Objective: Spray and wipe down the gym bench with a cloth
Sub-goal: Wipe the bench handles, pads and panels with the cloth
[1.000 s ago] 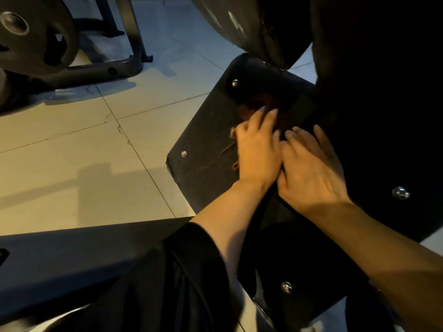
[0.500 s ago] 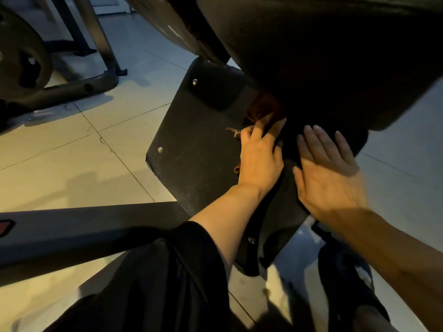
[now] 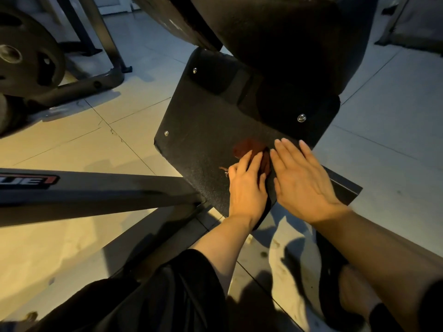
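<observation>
A black textured plate (image 3: 206, 130) of the gym bench lies flat near the floor, with round bolts at its corners. A dark padded part of the bench (image 3: 275, 32) looms above its far edge. A dark reddish-brown cloth (image 3: 250, 148) lies on the plate's near right part. My left hand (image 3: 247, 185) presses flat on the cloth, fingers over it. My right hand (image 3: 302, 178) lies flat beside it, fingers spread, on the plate and the cloth's edge. No spray bottle is in view.
A dark frame bar (image 3: 96, 190) with a red-edged label runs in from the left. A weight plate (image 3: 26, 61) on a rack stands at the far left. Pale floor tiles (image 3: 84, 140) surround the bench. My foot in a sandal (image 3: 347, 291) is at the lower right.
Both hands and the cloth have slid toward me, from under the padded part to the plate's near edge. The view pulled back, showing more of the plate.
</observation>
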The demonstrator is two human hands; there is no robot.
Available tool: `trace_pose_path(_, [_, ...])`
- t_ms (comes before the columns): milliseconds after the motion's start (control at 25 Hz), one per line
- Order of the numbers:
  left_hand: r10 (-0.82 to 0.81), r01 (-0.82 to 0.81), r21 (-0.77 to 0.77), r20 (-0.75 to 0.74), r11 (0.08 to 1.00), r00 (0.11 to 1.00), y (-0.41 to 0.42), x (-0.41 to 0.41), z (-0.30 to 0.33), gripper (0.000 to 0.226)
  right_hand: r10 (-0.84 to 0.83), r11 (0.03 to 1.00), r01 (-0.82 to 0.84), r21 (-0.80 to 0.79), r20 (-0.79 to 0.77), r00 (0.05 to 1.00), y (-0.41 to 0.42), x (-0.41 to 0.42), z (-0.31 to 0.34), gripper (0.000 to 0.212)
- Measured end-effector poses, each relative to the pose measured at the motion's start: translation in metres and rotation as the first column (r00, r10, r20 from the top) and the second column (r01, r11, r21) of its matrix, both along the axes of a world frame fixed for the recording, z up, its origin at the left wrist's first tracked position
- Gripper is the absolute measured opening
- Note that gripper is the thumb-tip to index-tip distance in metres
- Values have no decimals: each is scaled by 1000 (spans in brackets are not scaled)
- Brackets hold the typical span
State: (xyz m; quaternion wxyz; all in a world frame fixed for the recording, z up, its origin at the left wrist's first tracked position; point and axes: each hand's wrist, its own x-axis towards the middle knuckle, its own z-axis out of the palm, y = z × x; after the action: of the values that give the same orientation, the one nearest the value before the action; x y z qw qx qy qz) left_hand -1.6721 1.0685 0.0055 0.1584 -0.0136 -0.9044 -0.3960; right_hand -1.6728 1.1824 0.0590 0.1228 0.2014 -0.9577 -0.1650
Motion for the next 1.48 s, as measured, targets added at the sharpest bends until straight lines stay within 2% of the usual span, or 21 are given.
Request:
trace_pose_path(120, [12, -12, 53, 2, 999, 1000, -7, -12, -2, 51, 22, 996, -19, -85, 35, 999, -24, -12, -5, 61])
trace_pose_path(320, [114, -111, 49, -65, 993, 991, -31, -40, -14, 47, 54, 988, -58, -142, -31, 998, -53, -50, -16, 61])
trace_pose_path(520, [252, -253, 2, -79, 968, 965, -80, -90, -24, 45, 127, 991, -127, -42, 7, 992, -94, -91, -18, 64])
trace_pose_path(640, [300, -298, 30, -87, 954, 950, -102, -116, -26, 45, 159, 987, -159, -7, 7, 987, -117, -116, -17, 65])
trace_pose_path(720, [355, -353, 52, -43, 934, 934, -121, -135, -27, 46, 184, 983, -185, 16, 40, 982, -128, -131, -18, 65])
trace_pose_path(880, [495, -526, 143, 205, 838, 844, -154, -164, -27, 48, 203, 979, -205, 18, 73, 976, -135, -143, -18, 66])
trace_pose_path(960, [530, -571, 194, 224, 798, 817, -153, -167, -23, 48, 209, 977, -212, 21, 89, 974, -134, -142, -16, 65])
trace_pose_path(1120, [527, -562, 212, 199, 800, 826, -140, -152, -20, 48, 212, 976, -215, 13, 133, 968, -125, -135, -8, 65])
trace_pose_path(1280, [524, -570, 197, 242, 797, 817, -120, -122, -28, 49, 196, 979, -202, 22, 154, 968, -106, -115, -7, 67])
trace_pose_path(1480, [442, -475, 224, 184, 851, 878, -63, -66, -19, 50, 183, 983, -184, -2, 152, 971, -69, -71, -13, 65])
